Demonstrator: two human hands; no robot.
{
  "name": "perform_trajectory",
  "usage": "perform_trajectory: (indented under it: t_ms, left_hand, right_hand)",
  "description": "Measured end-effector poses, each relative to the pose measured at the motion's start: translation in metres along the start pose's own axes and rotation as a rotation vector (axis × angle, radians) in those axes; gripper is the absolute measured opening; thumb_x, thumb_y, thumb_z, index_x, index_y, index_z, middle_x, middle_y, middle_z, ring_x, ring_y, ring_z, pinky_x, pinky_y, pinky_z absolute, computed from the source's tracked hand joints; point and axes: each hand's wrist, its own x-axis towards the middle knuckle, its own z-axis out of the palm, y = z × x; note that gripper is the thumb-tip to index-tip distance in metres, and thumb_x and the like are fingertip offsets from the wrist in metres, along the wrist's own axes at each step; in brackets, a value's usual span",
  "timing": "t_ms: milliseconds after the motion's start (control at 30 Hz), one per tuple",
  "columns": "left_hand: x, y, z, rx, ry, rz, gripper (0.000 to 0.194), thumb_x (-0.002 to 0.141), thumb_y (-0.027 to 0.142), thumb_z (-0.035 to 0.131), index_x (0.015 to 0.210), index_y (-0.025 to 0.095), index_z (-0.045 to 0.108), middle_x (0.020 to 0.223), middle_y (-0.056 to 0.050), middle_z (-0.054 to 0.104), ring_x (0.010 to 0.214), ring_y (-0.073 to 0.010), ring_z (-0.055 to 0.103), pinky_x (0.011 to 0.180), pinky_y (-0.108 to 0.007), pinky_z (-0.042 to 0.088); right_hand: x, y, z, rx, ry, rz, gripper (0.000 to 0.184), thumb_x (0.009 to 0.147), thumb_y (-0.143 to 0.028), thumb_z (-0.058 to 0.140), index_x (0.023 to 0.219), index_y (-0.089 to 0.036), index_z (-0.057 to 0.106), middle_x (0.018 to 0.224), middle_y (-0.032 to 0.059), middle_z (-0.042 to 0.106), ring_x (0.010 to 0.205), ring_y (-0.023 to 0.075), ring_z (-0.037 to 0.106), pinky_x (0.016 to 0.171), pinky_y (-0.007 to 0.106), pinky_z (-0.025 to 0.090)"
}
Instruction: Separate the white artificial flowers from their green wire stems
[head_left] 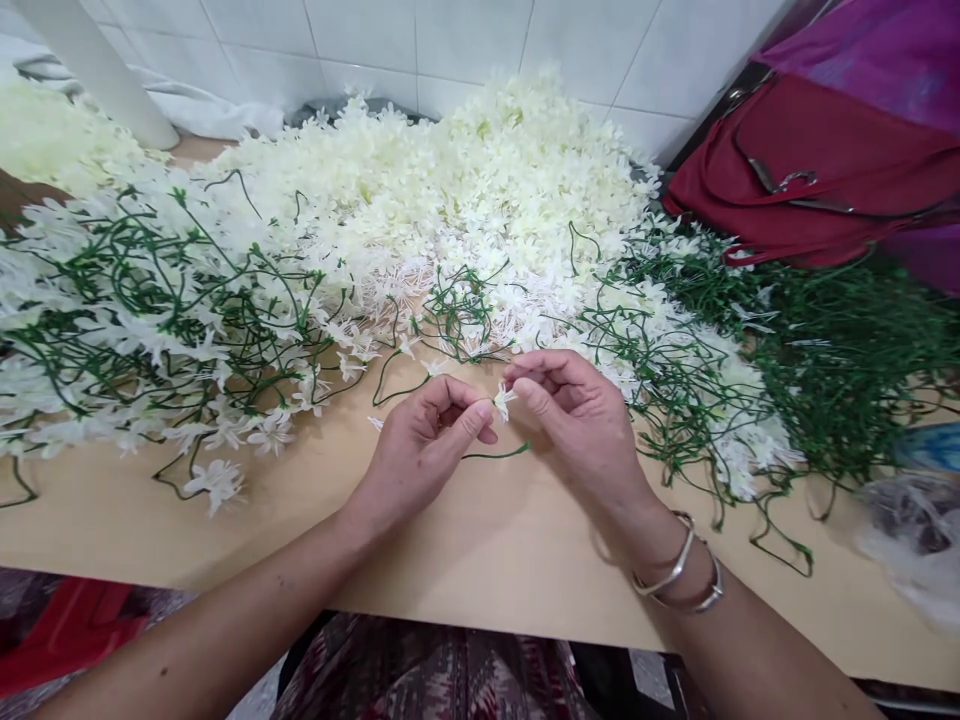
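My left hand (424, 440) is closed, thumb and forefinger pinching the base of a small white artificial flower (503, 402). A green plastic stem (499, 455) shows below those fingers, its end pointing right; I cannot tell whether it joins this flower. My right hand (581, 425) has its thumb and forefinger brought together at the flower's petals from the right. Just beyond my hands lies a small tangle of green stems (461, 315). One finished-looking white flower on a bent stem (216, 482) rests on the table at the left.
A big heap of cream-white petals (517, 170) lies against the tiled wall (472, 35). Stemmed flowers (150, 300) are piled left, green stems (862, 350) right. A red handbag (840, 160) and a clear plastic bag (919, 535) sit at right on the table (480, 560).
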Motion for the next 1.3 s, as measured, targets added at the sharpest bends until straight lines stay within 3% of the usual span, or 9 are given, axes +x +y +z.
perform_trajectory:
  t_ms: [133, 300, 400, 567, 667, 933, 1067, 1200, 1300]
  left_hand:
    - [-0.004, 0.001, 0.001, 0.19, -0.026, 0.114, 0.015, 0.099, 0.031, 0.064, 0.089, 0.02, 0.065, 0.079, -0.002, 0.068, 0.073, -0.015, 0.065, 0.069, -0.028, 0.051]
    - [-0.008, -0.003, 0.005, 0.608, -0.137, 0.435, 0.007, 0.096, 0.017, 0.062, 0.09, 0.019, 0.065, 0.09, -0.005, 0.067, 0.09, -0.0197, 0.064, 0.081, -0.033, 0.051]
    - [-0.007, -0.003, 0.003, 0.761, -0.059, 0.532, 0.004, 0.098, 0.019, 0.062, 0.099, 0.02, 0.065, 0.1, -0.007, 0.068, 0.1, -0.0222, 0.065, 0.089, -0.038, 0.05]
    - [-0.004, 0.021, -0.017, 0.796, 0.279, 0.503, 0.008, 0.098, 0.017, 0.062, 0.103, 0.022, 0.067, 0.102, -0.005, 0.069, 0.092, -0.0192, 0.065, 0.085, -0.033, 0.051]
    - [-0.015, 0.031, -0.037, 0.83, 0.382, 0.475, 0.009, 0.097, 0.016, 0.062, 0.1, 0.023, 0.068, 0.095, -0.002, 0.069, 0.082, -0.0173, 0.063, 0.079, -0.03, 0.051]
    - [-0.054, -0.015, -0.072, 1.181, 0.267, 0.448, 0.021, 0.104, 0.031, 0.058, 0.117, 0.021, 0.07, 0.113, -0.011, 0.069, 0.106, -0.0262, 0.068, 0.091, -0.038, 0.053]
    - [-0.05, -0.019, -0.07, 1.336, 0.284, 0.501, 0.021, 0.106, 0.028, 0.054, 0.102, 0.019, 0.072, 0.107, -0.011, 0.072, 0.1, -0.0278, 0.068, 0.09, -0.042, 0.05]
    - [-0.052, -0.013, -0.068, 1.278, 0.262, 0.576, 0.02, 0.107, 0.024, 0.052, 0.1, 0.021, 0.071, 0.106, -0.009, 0.076, 0.101, -0.0265, 0.07, 0.093, -0.041, 0.048]
    - [-0.052, -0.01, -0.061, 1.028, 0.271, 0.549, 0.019, 0.106, 0.026, 0.053, 0.101, 0.023, 0.071, 0.105, -0.007, 0.077, 0.097, -0.0239, 0.071, 0.091, -0.038, 0.049]
  right_hand:
    - [0.005, -0.006, -0.009, -0.095, 0.099, -0.078, 0.013, 0.092, -0.034, 0.076, 0.1, -0.024, 0.073, 0.096, 0.0036, 0.074, 0.09, 0.0193, 0.068, 0.088, 0.036, 0.056]
    - [0.007, -0.007, -0.016, -0.182, 0.137, -0.123, 0.01, 0.094, -0.033, 0.073, 0.097, -0.024, 0.072, 0.092, 0.0031, 0.073, 0.086, 0.0193, 0.067, 0.083, 0.036, 0.054]
    - [0.007, -0.005, -0.017, -0.219, 0.155, -0.123, 0.008, 0.095, -0.03, 0.071, 0.098, -0.023, 0.072, 0.093, 0.0033, 0.073, 0.086, 0.0193, 0.068, 0.083, 0.036, 0.053]
    - [0.007, 0.0, -0.017, -0.319, 0.155, -0.182, 0.005, 0.095, -0.025, 0.069, 0.097, -0.023, 0.073, 0.093, 0.0034, 0.075, 0.088, 0.0202, 0.068, 0.085, 0.037, 0.053]
    - [0.007, 0.005, -0.016, -0.403, 0.155, -0.241, 0.007, 0.096, -0.024, 0.067, 0.097, -0.023, 0.074, 0.094, 0.0036, 0.075, 0.088, 0.0209, 0.069, 0.085, 0.037, 0.054]
    - [0.017, 0.019, -0.017, -0.484, 0.139, -0.384, 0.01, 0.096, -0.024, 0.064, 0.096, -0.021, 0.074, 0.094, 0.0053, 0.076, 0.089, 0.0229, 0.07, 0.086, 0.037, 0.053]
    - [0.022, 0.021, -0.02, -0.52, 0.182, -0.449, 0.012, 0.095, -0.023, 0.061, 0.092, -0.021, 0.073, 0.092, 0.0065, 0.075, 0.088, 0.0245, 0.069, 0.084, 0.039, 0.052]
    - [0.022, 0.014, -0.02, -0.525, 0.19, -0.493, 0.015, 0.097, -0.022, 0.058, 0.09, -0.022, 0.072, 0.088, 0.0068, 0.074, 0.083, 0.0251, 0.067, 0.084, 0.042, 0.05]
    - [0.016, 0.007, -0.015, -0.506, 0.142, -0.511, 0.014, 0.098, -0.022, 0.059, 0.094, -0.022, 0.073, 0.091, 0.007, 0.075, 0.086, 0.0245, 0.068, 0.085, 0.042, 0.052]
